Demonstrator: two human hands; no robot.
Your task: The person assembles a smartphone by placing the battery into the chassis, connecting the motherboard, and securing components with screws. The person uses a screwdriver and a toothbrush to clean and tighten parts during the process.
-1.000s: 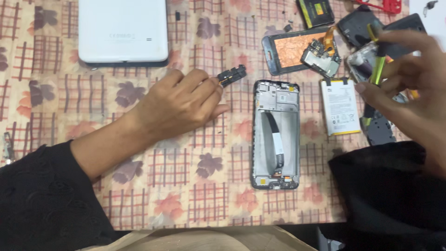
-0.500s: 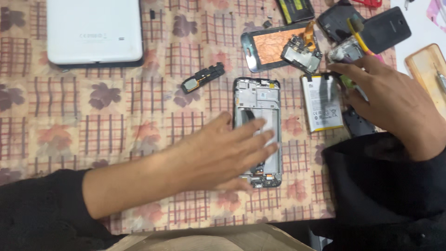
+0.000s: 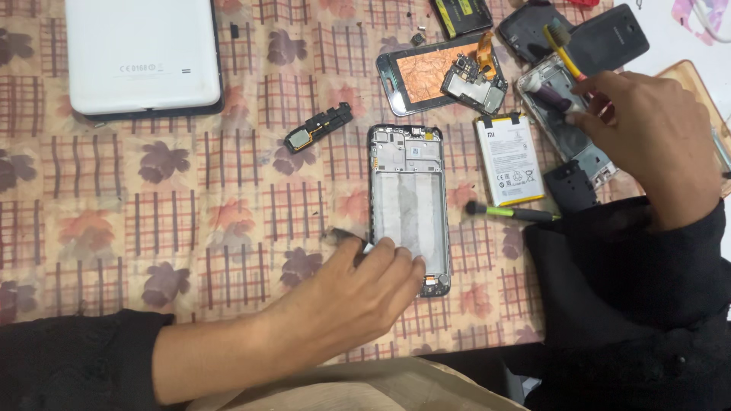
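Note:
An opened phone frame (image 3: 407, 190) lies upright in the middle of the flowered cloth (image 3: 152, 228). My left hand (image 3: 358, 293) reaches in from the lower left and pinches the frame's lower left edge, thumb outside and fingers on the grey inner plate. A small white bit shows between thumb and finger. My right hand (image 3: 655, 125) is at the upper right, closed on a yellow-green handled tool (image 3: 563, 49). Its tip lies on a second metal phone frame (image 3: 552, 106).
A white tablet (image 3: 141, 53) lies face down at the top left. Around the frame lie a black speaker module (image 3: 318, 127), a white battery (image 3: 509, 158), a copper-backed screen (image 3: 426, 76), a circuit board (image 3: 476, 82), dark back covers (image 3: 609, 38) and a green-handled screwdriver (image 3: 510, 211).
My left hand set the black speaker module down on the cloth and moved down to the phone frame's lower edge. My right hand lowered its tool onto the second frame.

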